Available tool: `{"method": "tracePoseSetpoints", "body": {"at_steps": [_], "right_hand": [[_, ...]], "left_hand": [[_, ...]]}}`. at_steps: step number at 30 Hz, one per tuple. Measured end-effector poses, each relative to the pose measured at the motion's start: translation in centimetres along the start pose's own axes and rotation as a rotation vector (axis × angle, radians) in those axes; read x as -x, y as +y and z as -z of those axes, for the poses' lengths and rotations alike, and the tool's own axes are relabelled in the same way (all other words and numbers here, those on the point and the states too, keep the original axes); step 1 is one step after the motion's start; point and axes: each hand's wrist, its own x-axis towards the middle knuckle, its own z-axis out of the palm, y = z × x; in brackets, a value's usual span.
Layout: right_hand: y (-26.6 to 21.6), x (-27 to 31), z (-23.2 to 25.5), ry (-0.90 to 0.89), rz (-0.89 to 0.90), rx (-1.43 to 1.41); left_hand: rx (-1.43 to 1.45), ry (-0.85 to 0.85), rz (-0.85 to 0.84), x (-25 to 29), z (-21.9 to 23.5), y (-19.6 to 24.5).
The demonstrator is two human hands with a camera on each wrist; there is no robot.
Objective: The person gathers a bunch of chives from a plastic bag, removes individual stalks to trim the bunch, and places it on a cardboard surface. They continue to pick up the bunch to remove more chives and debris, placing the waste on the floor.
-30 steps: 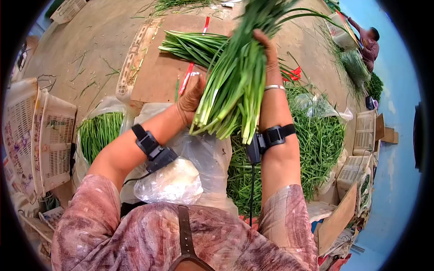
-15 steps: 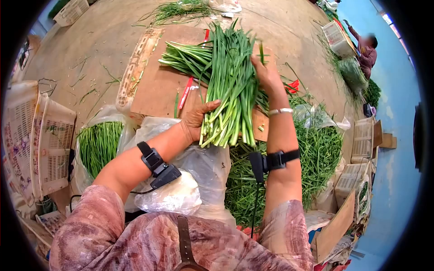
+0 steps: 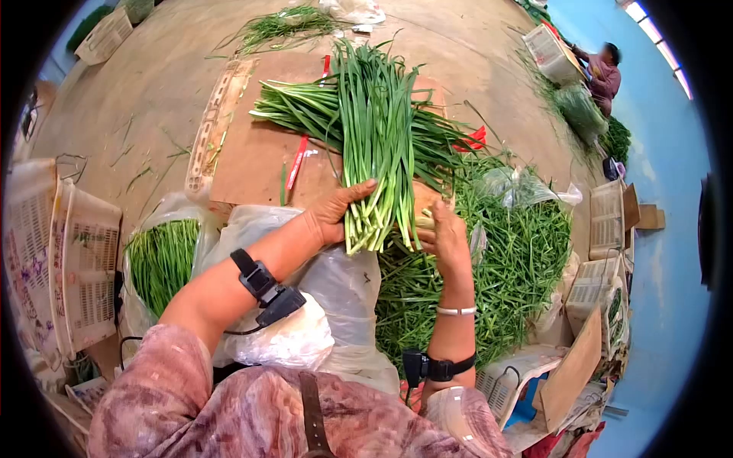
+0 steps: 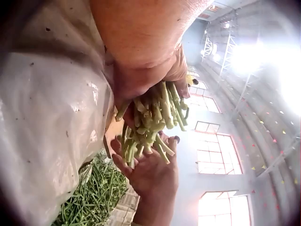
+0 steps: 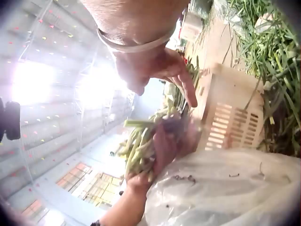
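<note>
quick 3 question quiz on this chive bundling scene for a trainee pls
1. True or false: the left hand grips the chive bundle near its cut ends.
2. Where is the right hand? A) at the bundle's cut ends B) on the leaf tips C) on a crate
3. Fill in: the bundle lies over a sheet of ____.

Key: 1 true. 2 A. 3 cardboard.

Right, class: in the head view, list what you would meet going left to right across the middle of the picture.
White plastic crates → bag of green stalks → left hand → held bunch of greens → right hand → loose pile of greens → crates at the right.
</note>
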Motion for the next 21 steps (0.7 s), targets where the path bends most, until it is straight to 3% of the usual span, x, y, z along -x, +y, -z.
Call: {"method": "tracePoseSetpoints", "body": {"at_steps": [1,3,4,5,7,8,9,11,12,13,15,16,17,19,20,21], "right_hand": [[-0.1,-0.3,-0.9,0.003,0.001,-0.001],[-0.5,-1.8,-2.9,-0.182,-0.038,-0.365],[-0.8,-2.3,-3.5,-0.179,0.008,-0.338],[-1.4,-2.2,-3.5,-0.187,0.015,-0.336],[-2.3,-1.6,-3.2,-0.279,-0.057,-0.035],[-1.9,-2.0,-3.5,-0.154,-0.105,0.093],[-1.4,-2.0,-3.9,-0.152,-0.106,0.093],[-0.5,-2.4,-4.6,-0.110,0.174,-0.107],[-0.4,-2.6,-4.1,-0.143,0.051,-0.168],[-0.8,-2.1,-4.3,-0.142,0.049,-0.170],[-2.1,-0.5,-4.8,-0.106,0.046,-0.340],[-2.2,-0.6,-4.8,-0.080,-0.074,-0.329],[-2.1,-0.5,-5.0,-0.081,-0.075,-0.328],[-2.0,-0.3,-5.5,-0.018,0.547,0.327],[-2.2,-0.3,-5.9,-0.022,0.810,0.418],[-2.0,-0.5,-6.1,-0.023,0.811,0.418]], "left_hand": [[-0.031,0.021,-0.020,-0.1,-0.7,-0.4],[-0.218,0.167,-0.064,0.1,-2.2,-0.7],[-0.340,0.306,-0.127,0.0,-2.8,-1.2],[-0.402,0.290,-0.136,0.0,-3.4,-1.4],[-0.520,0.403,-0.174,0.1,-4.2,-1.3],[-0.607,0.429,-0.178,-0.2,-3.4,-1.2],[-0.607,0.428,-0.176,-0.4,-2.5,-1.0],[-0.417,0.319,-0.079,0.0,-3.1,-0.3],[-0.199,0.253,-0.106,0.2,-3.3,-0.4],[-0.030,0.125,-0.062,0.3,-2.4,0.1],[0.056,0.089,-0.097,0.8,-2.8,-0.3],[0.080,0.001,-0.062,0.8,-2.8,-0.5],[0.081,0.001,-0.064,0.6,-2.5,-0.7],[0.091,0.026,-0.101,-0.2,-1.6,-0.9],[0.074,0.026,-0.113,-0.3,-1.2,-1.0],[0.074,0.026,-0.116,-0.5,-0.8,-1.0]]}}
